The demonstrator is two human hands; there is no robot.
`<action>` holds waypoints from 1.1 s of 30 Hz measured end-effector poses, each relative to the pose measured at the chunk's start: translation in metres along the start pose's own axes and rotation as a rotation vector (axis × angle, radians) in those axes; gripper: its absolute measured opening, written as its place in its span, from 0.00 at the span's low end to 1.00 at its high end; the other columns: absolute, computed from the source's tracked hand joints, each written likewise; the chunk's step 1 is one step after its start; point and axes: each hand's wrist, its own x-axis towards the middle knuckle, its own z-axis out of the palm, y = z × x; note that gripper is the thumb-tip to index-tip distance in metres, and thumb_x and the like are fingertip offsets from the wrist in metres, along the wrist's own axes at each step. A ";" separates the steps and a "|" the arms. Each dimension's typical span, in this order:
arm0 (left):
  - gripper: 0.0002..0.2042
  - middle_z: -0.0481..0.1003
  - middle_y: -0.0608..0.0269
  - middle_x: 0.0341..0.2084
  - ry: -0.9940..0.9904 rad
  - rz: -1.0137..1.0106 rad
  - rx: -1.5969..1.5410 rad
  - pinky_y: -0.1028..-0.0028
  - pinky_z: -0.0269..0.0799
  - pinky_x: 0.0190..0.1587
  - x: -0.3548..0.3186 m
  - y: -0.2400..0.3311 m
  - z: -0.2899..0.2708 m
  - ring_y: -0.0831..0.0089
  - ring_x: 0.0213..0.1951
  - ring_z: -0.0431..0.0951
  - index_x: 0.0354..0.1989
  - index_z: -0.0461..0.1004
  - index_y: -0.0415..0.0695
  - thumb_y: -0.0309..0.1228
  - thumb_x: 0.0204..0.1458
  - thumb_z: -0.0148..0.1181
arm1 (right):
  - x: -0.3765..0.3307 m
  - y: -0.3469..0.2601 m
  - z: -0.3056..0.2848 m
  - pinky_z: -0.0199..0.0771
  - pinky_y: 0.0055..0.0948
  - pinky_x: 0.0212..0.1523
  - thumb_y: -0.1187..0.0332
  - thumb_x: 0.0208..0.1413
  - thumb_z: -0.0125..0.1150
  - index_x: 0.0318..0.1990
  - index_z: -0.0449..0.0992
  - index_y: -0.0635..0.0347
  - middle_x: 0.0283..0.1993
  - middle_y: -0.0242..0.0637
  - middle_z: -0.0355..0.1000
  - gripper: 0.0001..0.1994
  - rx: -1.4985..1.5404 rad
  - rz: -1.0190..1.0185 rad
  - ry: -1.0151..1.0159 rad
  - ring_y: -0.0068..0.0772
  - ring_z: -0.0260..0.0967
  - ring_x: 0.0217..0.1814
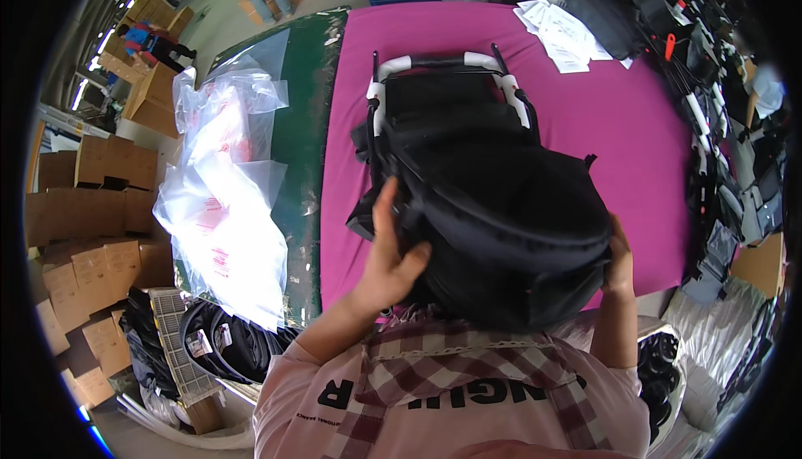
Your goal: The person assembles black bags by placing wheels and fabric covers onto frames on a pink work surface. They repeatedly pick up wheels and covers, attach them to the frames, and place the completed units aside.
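Note:
A black fabric stroller seat with a rounded canopy (510,192) lies on the table before me. Its frame (443,61) is partly wrapped in white and points away from me. My left hand (393,258) rests against the left side of the canopy, thumb and forefinger spread apart; its other fingers are partly hidden. At the right edge of the canopy, my right hand (618,260) grips the fabric, and some of its fingers are out of sight behind it.
The table has a magenta cover (618,116) and a dark green strip (305,125) at its left. Clear plastic bags (225,200) lie on that strip. Papers (560,33) lie at the far right. Cardboard boxes (109,162) are stacked at left; people stand farther off.

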 end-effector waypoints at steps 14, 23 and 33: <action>0.46 0.60 0.46 0.57 -0.369 -0.261 -0.286 0.74 0.70 0.43 -0.076 -0.038 0.028 0.71 0.42 0.71 0.71 0.25 0.56 0.15 0.50 0.48 | -0.111 -0.085 0.038 0.53 0.31 0.67 0.66 0.45 0.50 0.65 0.60 0.67 0.64 0.47 0.61 0.34 -0.405 -0.156 0.145 0.39 0.59 0.66; 0.42 0.55 0.47 0.64 -0.035 -0.258 -0.205 0.73 0.49 0.66 -0.023 -0.100 -0.026 0.63 0.67 0.54 0.71 0.32 0.40 0.13 0.45 0.42 | -0.031 0.027 0.043 0.55 0.32 0.66 0.76 0.44 0.45 0.60 0.64 0.72 0.59 0.48 0.66 0.30 -0.631 0.002 -0.090 0.39 0.61 0.64; 0.46 0.62 0.39 0.59 0.041 -0.460 0.418 0.62 0.60 0.64 0.092 -0.240 -0.020 0.48 0.62 0.62 0.70 0.31 0.44 0.19 0.48 0.58 | 0.091 0.091 0.052 0.61 0.39 0.62 0.79 0.42 0.49 0.60 0.66 0.63 0.59 0.54 0.65 0.30 -0.957 -0.262 0.077 0.52 0.62 0.62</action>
